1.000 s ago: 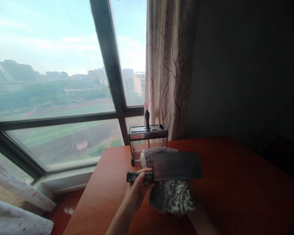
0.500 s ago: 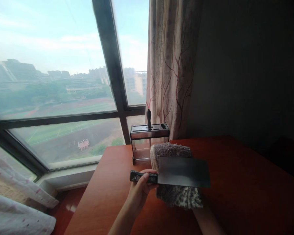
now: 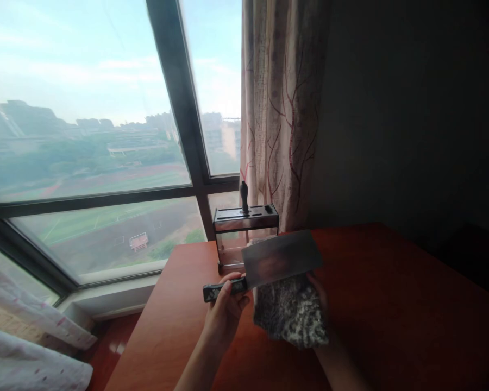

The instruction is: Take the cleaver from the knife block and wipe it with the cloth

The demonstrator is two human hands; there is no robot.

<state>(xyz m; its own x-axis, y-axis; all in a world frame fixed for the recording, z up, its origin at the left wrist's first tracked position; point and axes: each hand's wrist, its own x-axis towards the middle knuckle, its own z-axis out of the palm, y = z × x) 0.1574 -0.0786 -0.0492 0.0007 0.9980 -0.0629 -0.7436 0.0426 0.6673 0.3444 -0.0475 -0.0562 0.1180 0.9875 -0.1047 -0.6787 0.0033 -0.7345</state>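
Wrapped round the dark handle of a cleaver (image 3: 283,258), my left hand (image 3: 224,304) keeps the broad blade pointing right and slightly up. A fluffy grey towel (image 3: 291,315) hangs behind and below the blade, partly covered by it. My right hand (image 3: 320,293) grips the towel at its right side; most of its fingers are hidden by cloth and blade. Beyond the cleaver, a knife block (image 3: 246,220) with clear sides and a slotted dark top stands on the table, one black-handled tool upright in it.
The reddish-brown wooden table (image 3: 163,326) reaches to the window side. A large window (image 3: 89,136) with dark frames is at the left, and a patterned curtain (image 3: 283,108) hangs behind the knife block. White curtain fabric (image 3: 28,353) lies at the lower left.
The cleaver has shifted left, its blade tip tilting upward. My right hand, formerly behind the towel, now shows at its right edge, and the towel hangs lower behind the blade.
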